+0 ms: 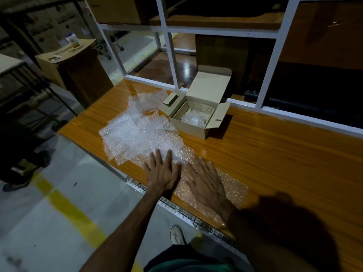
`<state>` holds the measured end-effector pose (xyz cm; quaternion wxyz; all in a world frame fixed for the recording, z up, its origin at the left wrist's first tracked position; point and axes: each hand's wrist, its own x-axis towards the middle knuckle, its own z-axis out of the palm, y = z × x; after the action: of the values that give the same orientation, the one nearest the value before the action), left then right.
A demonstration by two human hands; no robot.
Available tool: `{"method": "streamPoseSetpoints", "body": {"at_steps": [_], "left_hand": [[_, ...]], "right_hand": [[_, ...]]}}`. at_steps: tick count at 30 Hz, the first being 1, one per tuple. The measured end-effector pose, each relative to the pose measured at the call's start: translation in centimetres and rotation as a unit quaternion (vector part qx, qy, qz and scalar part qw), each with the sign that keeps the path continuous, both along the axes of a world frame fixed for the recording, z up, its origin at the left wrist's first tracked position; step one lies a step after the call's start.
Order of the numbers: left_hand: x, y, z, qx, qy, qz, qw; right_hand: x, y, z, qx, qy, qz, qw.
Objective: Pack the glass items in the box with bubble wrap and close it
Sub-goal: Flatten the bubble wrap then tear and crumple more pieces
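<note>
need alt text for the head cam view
Left hand and right hand press flat on bubble wrap on a wooden table. Beyond sits an open cardboard box holding wrapped glass.

A long wooden table (275,154) with a shiny orange-brown top stands beside a white frame (273,61) with glass panes. A small cardboard box (198,122) sits on the table near that frame, with its lid and side flaps open. Something clear and wrapped lies inside it, too blurry to name. Just left of the box, a crumpled pile of bubble wrap (137,130) lies on the wood. A flat sheet of bubble wrap (231,191) lies at the near edge of the table. A left hand (163,171) and a right hand (206,183) press flat on that sheet, fingers spread.
</note>
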<state>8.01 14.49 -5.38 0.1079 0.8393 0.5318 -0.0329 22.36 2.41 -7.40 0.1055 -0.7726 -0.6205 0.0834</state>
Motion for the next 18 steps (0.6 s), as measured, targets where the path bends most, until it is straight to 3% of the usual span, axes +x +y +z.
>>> {"method": "streamPoseSetpoints", "body": {"at_steps": [18], "left_hand": [[-0.9, 9.8, -0.6, 0.014, -0.020, 0.028, 0.999]], "right_hand": [[4.4, -1.2, -1.0, -0.032, -0.008, 0.040, 0.999]]}}
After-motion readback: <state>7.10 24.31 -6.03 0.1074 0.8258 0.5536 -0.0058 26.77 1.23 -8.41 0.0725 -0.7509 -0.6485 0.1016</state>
